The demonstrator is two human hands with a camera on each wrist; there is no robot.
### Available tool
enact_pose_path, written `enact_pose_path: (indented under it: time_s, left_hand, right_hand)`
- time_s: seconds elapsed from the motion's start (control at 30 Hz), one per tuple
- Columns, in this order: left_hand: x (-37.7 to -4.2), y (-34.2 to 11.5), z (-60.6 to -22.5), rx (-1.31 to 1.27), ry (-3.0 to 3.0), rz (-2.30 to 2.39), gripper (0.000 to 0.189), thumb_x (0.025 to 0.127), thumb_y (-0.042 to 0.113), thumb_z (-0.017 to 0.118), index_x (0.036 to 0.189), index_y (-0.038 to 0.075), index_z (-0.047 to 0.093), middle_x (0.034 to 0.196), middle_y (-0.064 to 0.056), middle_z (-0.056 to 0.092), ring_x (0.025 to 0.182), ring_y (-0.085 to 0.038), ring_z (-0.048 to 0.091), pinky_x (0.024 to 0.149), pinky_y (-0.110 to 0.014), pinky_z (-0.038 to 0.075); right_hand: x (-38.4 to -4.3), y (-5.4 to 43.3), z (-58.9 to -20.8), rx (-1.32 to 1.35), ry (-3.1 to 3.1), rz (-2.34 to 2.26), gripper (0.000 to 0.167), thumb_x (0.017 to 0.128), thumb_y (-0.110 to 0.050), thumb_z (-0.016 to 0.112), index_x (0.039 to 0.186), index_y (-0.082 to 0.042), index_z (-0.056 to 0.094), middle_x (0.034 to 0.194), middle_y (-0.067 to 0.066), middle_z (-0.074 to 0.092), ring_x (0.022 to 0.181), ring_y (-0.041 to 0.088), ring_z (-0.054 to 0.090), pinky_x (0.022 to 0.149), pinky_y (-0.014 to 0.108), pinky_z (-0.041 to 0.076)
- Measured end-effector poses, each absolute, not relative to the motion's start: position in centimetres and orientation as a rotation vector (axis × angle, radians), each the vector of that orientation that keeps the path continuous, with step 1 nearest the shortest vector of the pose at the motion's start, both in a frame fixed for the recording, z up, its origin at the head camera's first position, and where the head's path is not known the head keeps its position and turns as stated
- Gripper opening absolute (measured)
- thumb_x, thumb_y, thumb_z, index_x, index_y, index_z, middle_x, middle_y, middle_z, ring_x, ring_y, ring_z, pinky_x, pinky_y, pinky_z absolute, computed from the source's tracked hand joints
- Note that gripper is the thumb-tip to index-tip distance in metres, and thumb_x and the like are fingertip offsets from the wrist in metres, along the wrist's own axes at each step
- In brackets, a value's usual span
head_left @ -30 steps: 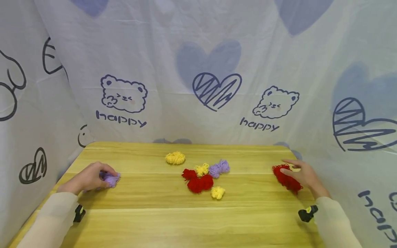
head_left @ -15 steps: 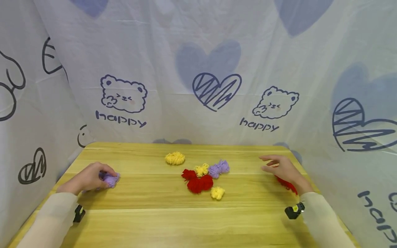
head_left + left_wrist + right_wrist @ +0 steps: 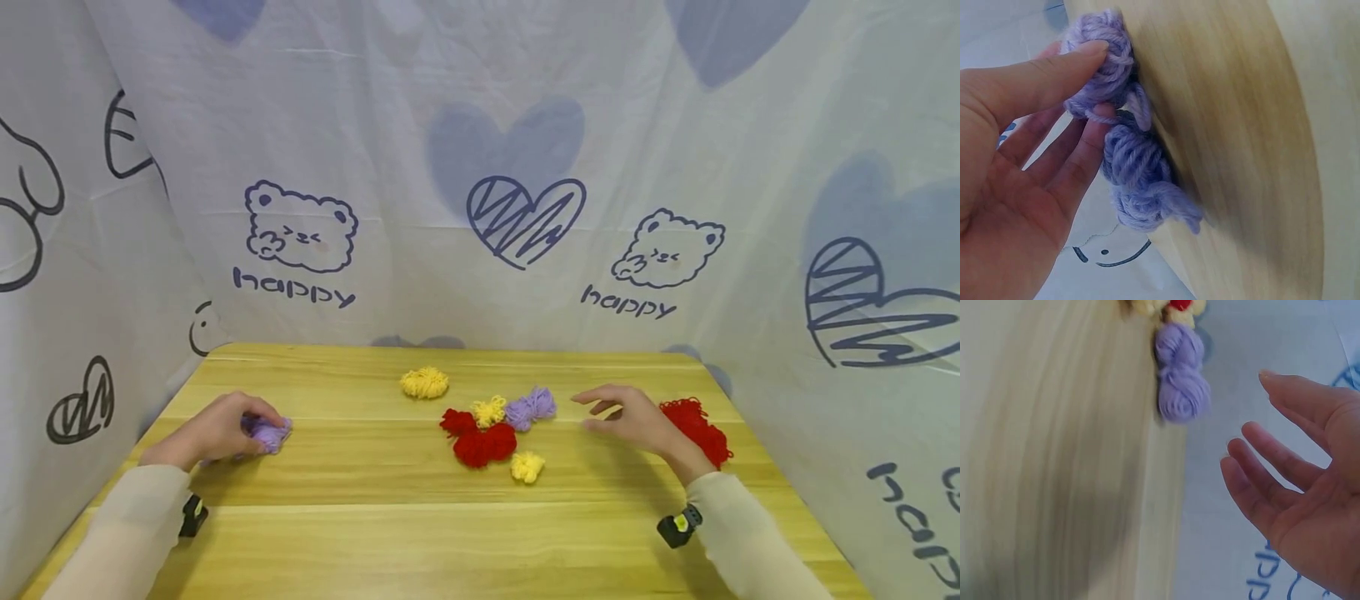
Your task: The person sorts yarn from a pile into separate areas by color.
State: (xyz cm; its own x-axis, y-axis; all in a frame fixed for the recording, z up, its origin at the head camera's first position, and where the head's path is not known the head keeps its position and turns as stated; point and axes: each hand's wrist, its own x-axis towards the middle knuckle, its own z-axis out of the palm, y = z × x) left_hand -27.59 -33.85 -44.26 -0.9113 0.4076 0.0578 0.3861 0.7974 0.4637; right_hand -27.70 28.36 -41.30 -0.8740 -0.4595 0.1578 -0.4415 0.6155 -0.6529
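Note:
My left hand [image 3: 213, 431] rests on the left side of the wooden table [image 3: 420, 533] and pinches a purple yarn bundle [image 3: 267, 432] between thumb and fingers; the left wrist view shows that bundle [image 3: 1125, 150] up close. My right hand [image 3: 632, 419] hovers open over the table, fingers spread, pointing left toward a second purple yarn bundle [image 3: 529, 407], which the right wrist view shows as well [image 3: 1181, 381]. Behind that hand lies a red yarn bundle [image 3: 697, 429], free of any grip.
A cluster sits mid-table: two red bundles [image 3: 480, 440], a yellow one [image 3: 488, 410] and another yellow one [image 3: 527, 466]. A further yellow bundle [image 3: 424, 382] lies farther back. A printed white curtain [image 3: 480, 167] surrounds the table on three sides.
My right hand let go of the red yarn bundle at the right and moved left toward the centre cluster. The left hand has stayed on its purple bundle.

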Motion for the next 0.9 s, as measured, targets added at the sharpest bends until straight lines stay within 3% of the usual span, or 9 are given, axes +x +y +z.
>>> enact_pose_path:
  time_s: [0.3,0.7,0.9]
  left_hand:
    - [-27.6,-33.8,-44.1,0.629,2.928,0.746,0.033,0.072,0.002,0.09,0.103,0.009,0.081,0.112,-0.02,0.075,0.1,-0.034,0.069,0.087,-0.054,0.058]
    - [-27.7,-33.7,-44.1,0.598,2.914,0.761,0.032,0.071,-0.001,0.089,0.1,0.009,0.081,0.111,-0.021,0.075,0.1,-0.034,0.068,0.09,-0.057,0.057]
    - [-27.7,-33.7,-44.0,0.597,2.909,0.77,0.032,0.071,-0.002,0.089,0.1,0.008,0.081,0.111,-0.021,0.075,0.1,-0.035,0.068,0.09,-0.057,0.057]
  right_hand:
    - [-27.5,25.2,-42.6,-0.797,2.735,-1.145,0.038,0.091,-0.007,0.076,0.128,0.003,0.068,0.129,0.025,0.069,0.108,0.046,0.068,0.088,0.051,0.061]
    - [-27.5,22.3,-43.2,-0.891,2.69,-1.104,0.039,0.09,-0.007,0.078,0.127,0.003,0.069,0.128,0.024,0.07,0.107,0.045,0.067,0.085,0.039,0.063]
    - [-27.5,20.7,-43.3,-0.954,2.721,-1.059,0.036,0.088,-0.006,0.08,0.123,0.002,0.071,0.123,0.021,0.073,0.106,0.042,0.068,0.086,0.044,0.063]
